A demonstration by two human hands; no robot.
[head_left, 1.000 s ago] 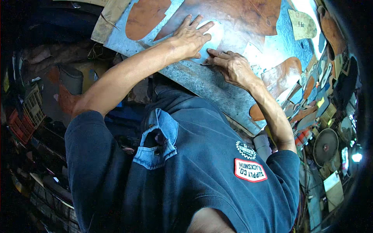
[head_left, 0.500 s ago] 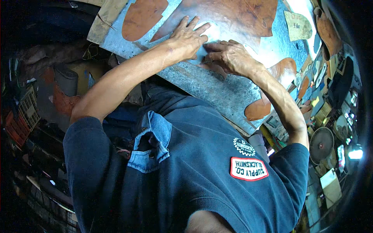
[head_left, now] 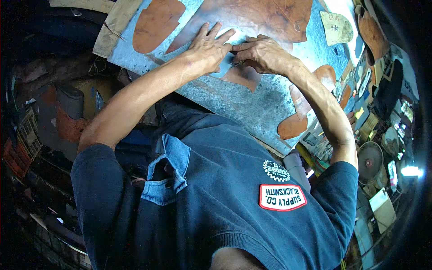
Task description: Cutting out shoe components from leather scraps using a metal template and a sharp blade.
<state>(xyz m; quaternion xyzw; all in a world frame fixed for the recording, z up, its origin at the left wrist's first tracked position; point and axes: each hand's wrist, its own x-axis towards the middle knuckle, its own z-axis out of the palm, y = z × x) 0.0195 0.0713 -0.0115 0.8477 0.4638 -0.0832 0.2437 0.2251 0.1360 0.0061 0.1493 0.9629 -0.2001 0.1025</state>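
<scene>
My left hand (head_left: 208, 51) lies with its fingers spread, pressing on a large brown leather sheet (head_left: 265, 20) and the work surface. Close beside it is my right hand (head_left: 265, 55), fingers curled together and pointing at the left thumb. Whatever the right fingers pinch is hidden under them. Beneath and just nearer than the right hand, a small brown leather piece (head_left: 245, 78) juts out to a point. All of this rests on a grey-blue mottled metal sheet (head_left: 220, 96), bright with glare around the fingertips.
Rounded leather cutouts (head_left: 158, 24) lie at the far left and a smaller one (head_left: 292, 127) at the near right. A pale marked pattern piece (head_left: 336, 28) sits at the far right. Tools and scraps crowd the right, with a round fan (head_left: 371, 163).
My right hand has shifted slightly up and left towards the left thumb, uncovering more of the small leather piece. My left hand stays spread. The whole view has shifted slightly.
</scene>
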